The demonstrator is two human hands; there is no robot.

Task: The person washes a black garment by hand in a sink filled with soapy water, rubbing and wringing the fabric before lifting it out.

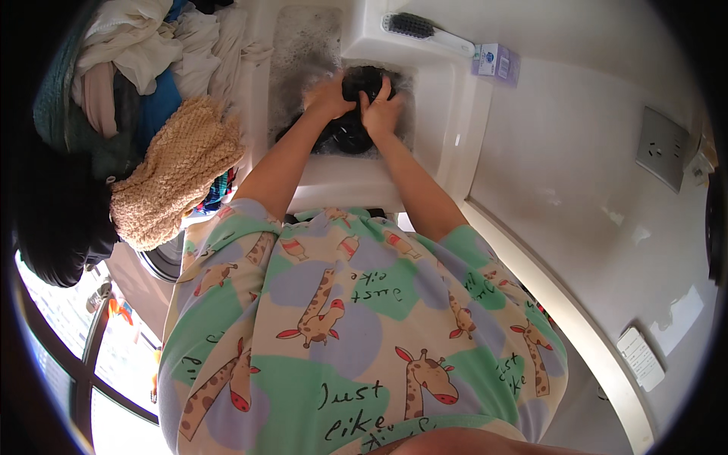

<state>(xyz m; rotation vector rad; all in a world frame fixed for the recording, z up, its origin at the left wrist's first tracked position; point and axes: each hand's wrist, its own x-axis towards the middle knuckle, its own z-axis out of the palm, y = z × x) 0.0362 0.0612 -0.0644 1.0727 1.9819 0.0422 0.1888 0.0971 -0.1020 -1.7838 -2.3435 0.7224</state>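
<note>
Wet black cloth (352,139) lies bunched in the sudsy water (310,40) of a white laundry sink (441,108). My left hand (329,98) grips its left side, thumb pointing right and fingers blurred by motion. From the right, my right hand (381,111) holds the same cloth between a raised thumb and forefinger. The hands are a short way apart, with black folds between them. Part of the cloth sits under the water, so its full shape is hidden.
A scrub brush (426,33) and a purple-and-white box (496,62) rest along the sink's right ledge. Piled laundry (131,45) and a tan textured cloth (176,170) crowd the left side. A wall socket (661,148) is at right.
</note>
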